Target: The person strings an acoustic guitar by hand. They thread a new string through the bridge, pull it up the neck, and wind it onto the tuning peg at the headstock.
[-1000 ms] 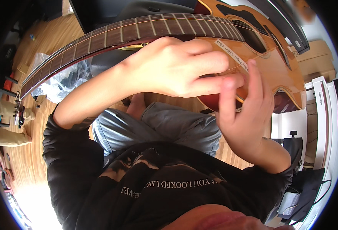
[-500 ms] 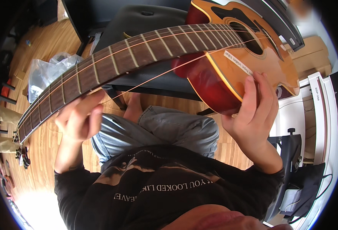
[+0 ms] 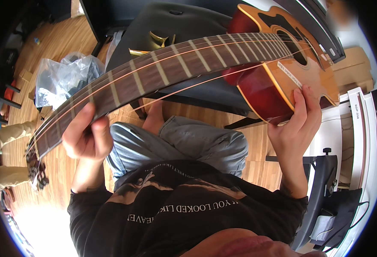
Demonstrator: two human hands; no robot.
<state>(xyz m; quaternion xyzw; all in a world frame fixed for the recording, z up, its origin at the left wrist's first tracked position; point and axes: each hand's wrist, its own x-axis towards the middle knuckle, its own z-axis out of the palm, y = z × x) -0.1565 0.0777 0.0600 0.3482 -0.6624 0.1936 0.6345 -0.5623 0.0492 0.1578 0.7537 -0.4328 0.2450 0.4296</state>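
Slanting across the view, the guitar [image 3: 317, 79] had its body on the right, by a black padded seat [image 3: 201, 21], and its neck [image 3: 171, 64] ran leftward. The right hand [image 3: 297, 122] rested its slightly parted fingertips on the guitar's top. The left hand [image 3: 83, 141] curled at the neck's near edge; whether it pinched anything could not be told. Gold-coloured pieces [image 3: 157, 39] lay on the seat. Handling a loose string [image 3: 197, 86] seemed the step in hand; the next move probably called for firm control of its end.

A plastic bag [image 3: 66, 81] lies at left; brown cardboard [image 3: 353, 65] at right; wooden floor [image 3: 66, 37] below.
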